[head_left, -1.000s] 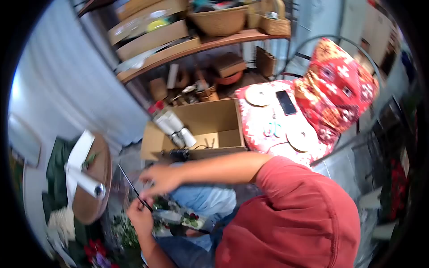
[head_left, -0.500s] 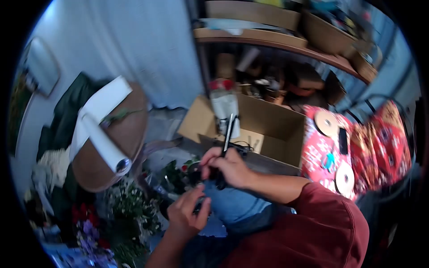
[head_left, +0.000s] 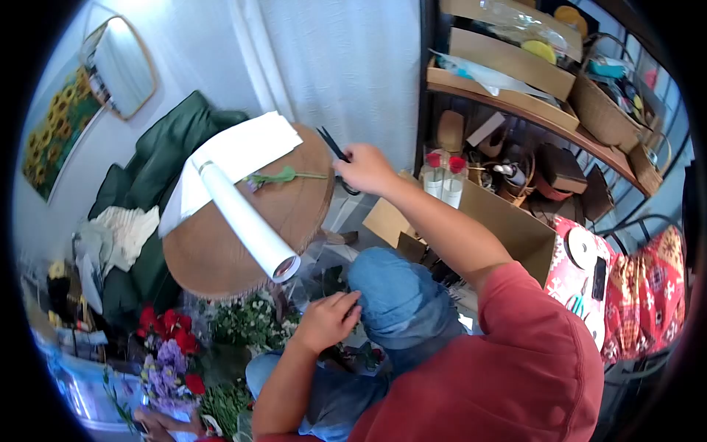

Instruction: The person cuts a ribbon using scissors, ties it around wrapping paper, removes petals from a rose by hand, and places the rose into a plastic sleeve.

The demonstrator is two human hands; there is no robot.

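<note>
My right hand [head_left: 364,169] is stretched out past the right edge of the round wooden table, closed around a pair of black scissors [head_left: 333,145] with the blades pointing up and left. A loop of the handle shows below the fingers. My left hand [head_left: 324,323] hangs over my lap, beside the knee of my blue jeans [head_left: 390,287]. Its fingers are loosely bent, the thumb stands apart, and I see nothing in it. On the table [head_left: 213,269] lie a cut green stem with a small purple bloom [head_left: 283,175], a white paper roll [head_left: 247,221] and white sheets [head_left: 265,140].
Below the table stand white flowers [head_left: 254,320], red flowers [head_left: 169,328] and purple flowers [head_left: 166,365]. Another person's hand [head_left: 166,423] shows at bottom left. An open cardboard box [head_left: 515,228], two red-capped bottles [head_left: 444,180] and ribbon spools [head_left: 582,248] are at right.
My right hand has swung from above my lap up and left to the table edge with the scissors. My left hand stays over my lap. The view has shifted, showing more of the table.
</note>
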